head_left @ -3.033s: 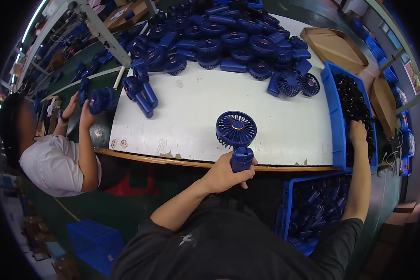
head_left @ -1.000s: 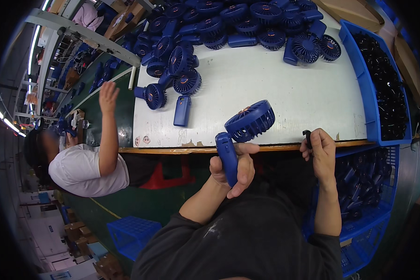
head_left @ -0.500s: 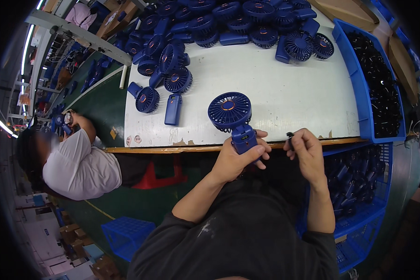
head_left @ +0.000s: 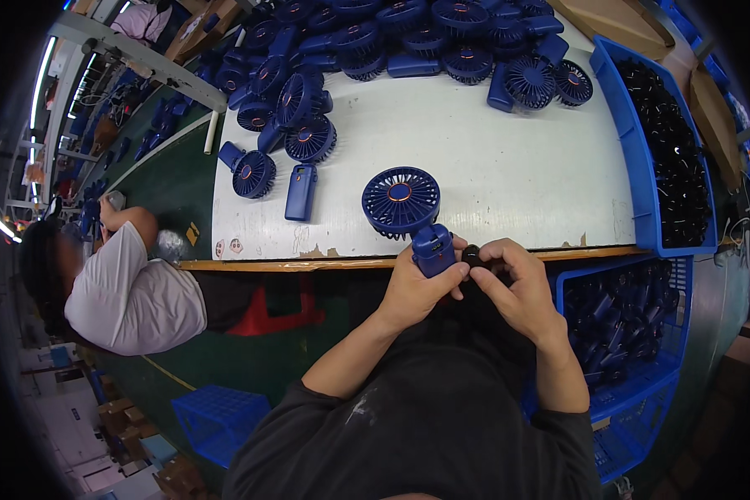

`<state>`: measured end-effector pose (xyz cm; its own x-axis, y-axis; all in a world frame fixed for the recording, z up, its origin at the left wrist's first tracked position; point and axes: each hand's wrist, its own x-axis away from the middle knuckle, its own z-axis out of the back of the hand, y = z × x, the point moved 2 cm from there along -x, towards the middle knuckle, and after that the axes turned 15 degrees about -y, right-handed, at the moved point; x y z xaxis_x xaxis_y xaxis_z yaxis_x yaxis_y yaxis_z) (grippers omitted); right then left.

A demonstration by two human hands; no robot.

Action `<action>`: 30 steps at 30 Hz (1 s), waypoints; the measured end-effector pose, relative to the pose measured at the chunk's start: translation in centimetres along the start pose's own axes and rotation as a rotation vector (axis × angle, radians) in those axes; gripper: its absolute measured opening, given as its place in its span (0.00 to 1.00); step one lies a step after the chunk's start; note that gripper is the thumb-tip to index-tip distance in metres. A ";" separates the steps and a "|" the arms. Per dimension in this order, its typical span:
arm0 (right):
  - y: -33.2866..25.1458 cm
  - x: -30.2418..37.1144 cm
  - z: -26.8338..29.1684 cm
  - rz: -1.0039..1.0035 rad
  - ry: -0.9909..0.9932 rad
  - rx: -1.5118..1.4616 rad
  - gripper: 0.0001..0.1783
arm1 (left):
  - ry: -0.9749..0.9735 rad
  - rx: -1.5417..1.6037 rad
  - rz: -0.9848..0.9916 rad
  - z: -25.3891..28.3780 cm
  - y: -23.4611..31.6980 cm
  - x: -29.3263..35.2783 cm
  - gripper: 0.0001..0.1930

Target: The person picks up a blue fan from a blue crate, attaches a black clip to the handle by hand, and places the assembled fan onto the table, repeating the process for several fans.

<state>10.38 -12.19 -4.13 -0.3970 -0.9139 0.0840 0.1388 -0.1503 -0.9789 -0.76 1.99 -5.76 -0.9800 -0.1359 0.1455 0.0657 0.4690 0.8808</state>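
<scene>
My left hand (head_left: pixel 412 292) is closed around the handle of a dark blue handheld fan (head_left: pixel 401 202), whose round grille with an orange ring tilts up over the table's front edge. Between the thumb and fingers of my right hand (head_left: pixel 521 287) is a small glossy black piece (head_left: pixel 472 255), held close beside the fan's handle. Its exact kind does not show, and the fingers cover part of it. Whether it touches the handle I cannot tell. A separate blue handle (head_left: pixel 301 193) lies on the white table (head_left: pixel 508 183) beyond my left hand.
Many blue fans (head_left: pixel 358 50) are heaped at the table's back and left. To the right stands a blue bin (head_left: pixel 637 179) of small black parts; below it, a blue crate (head_left: pixel 561 292) holds dark blue pieces. A person in a white shirt (head_left: pixel 142 296) sits at left, near a red stool (head_left: pixel 279 308).
My right hand has moved left with the black piece, up to the fan's handle. My left hand keeps its grip on the fan. The view has shifted slightly.
</scene>
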 end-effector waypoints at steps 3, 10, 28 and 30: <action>-1.7 0.3 0.7 0.186 0.022 0.246 0.11 | -0.003 0.065 0.004 -0.3 0.2 -0.2 0.17; -4.7 -1.7 0.9 0.471 0.040 0.618 0.18 | -0.326 0.139 0.207 -0.8 0.3 0.2 0.14; -5.5 -1.9 0.5 0.392 0.088 0.638 0.18 | -0.323 0.306 0.044 -1.2 -0.7 -0.1 0.37; -5.3 -1.9 0.5 0.399 0.091 0.623 0.19 | -0.334 0.294 0.035 -1.1 -0.9 0.0 0.37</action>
<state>10.86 -9.80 1.03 -0.2786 -0.9131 -0.2977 0.7661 -0.0243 -0.6423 -0.63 0.61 -6.03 -0.9883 0.1509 -0.0227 0.0912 0.7033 0.7050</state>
